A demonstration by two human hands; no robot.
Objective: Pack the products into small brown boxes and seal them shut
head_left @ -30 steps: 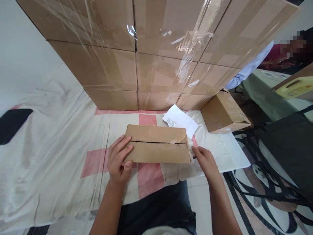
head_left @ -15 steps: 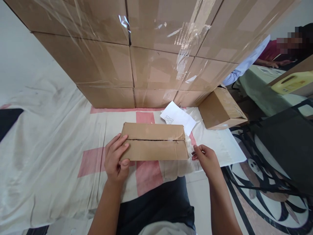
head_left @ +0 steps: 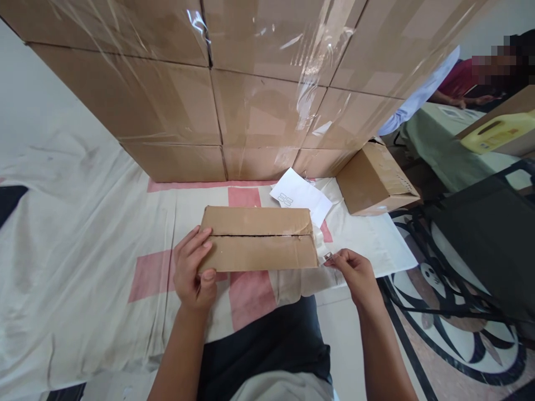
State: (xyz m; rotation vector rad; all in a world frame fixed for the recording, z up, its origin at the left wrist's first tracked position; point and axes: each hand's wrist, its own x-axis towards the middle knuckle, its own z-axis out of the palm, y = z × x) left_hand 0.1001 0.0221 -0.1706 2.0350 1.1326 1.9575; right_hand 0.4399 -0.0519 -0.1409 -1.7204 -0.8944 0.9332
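In front of me, a small flat cardboard box [head_left: 259, 253] rests on the cloth, its two top flaps meeting along a narrow seam. My left hand [head_left: 193, 267] grips the box's left end, fingers on the top and thumb at the near edge. Just off the box's right end, my right hand [head_left: 353, 273] pinches a small shiny piece [head_left: 328, 257] between thumb and fingertips. The piece is too small to tell exactly what it is. Behind the box lies a white sheet of paper [head_left: 298, 192] with small printed outlines.
Large taped cartons [head_left: 259, 106] are stacked behind the box. Another cardboard carton [head_left: 371, 181] stands to the right, on the white and pink cloth [head_left: 96, 250]. Farther right are a black chair [head_left: 485, 239], a yellow jug [head_left: 497, 132] and a seated person [head_left: 453, 83].
My right hand has stayed by the box's right end, and the shiny piece at its fingertips now shows more clearly. My left hand keeps its grip. The view has shifted slightly.
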